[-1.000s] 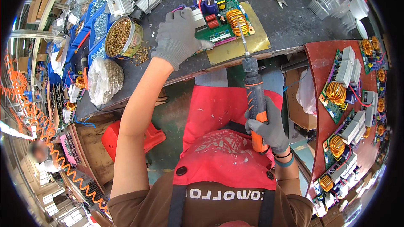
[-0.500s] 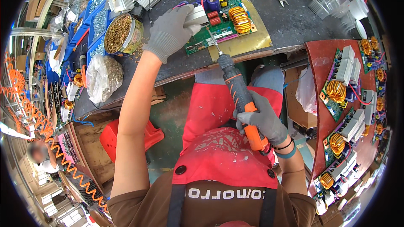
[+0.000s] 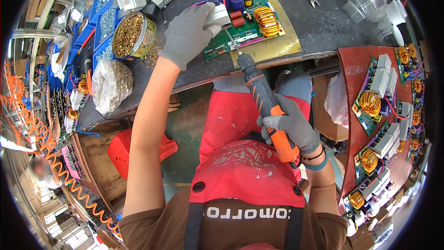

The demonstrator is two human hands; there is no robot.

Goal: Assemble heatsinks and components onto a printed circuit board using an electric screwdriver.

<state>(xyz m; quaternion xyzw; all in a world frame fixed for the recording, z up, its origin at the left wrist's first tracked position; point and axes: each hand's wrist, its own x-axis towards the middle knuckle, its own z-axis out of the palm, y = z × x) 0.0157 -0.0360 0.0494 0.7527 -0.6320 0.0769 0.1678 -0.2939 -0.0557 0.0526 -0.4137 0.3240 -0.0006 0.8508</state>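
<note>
Left hand (image 3: 187, 34) fingers clamped over white ribbed heat sink on green circuit board (image 3: 245, 25), steadying it on dark worktop (image 3: 319, 28); right hand (image 3: 291, 127) fingers clenched round grey-and-orange electric screwdriver (image 3: 263, 99), bit angled just below left fingers, evidently for fastening.

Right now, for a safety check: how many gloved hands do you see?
2. The left hand holds a white block on the green board; the right hand grips the driver. The far person's hands are hidden.

Gloved right hand (image 3: 290, 127) around screwdriver (image 3: 263, 97)
</note>
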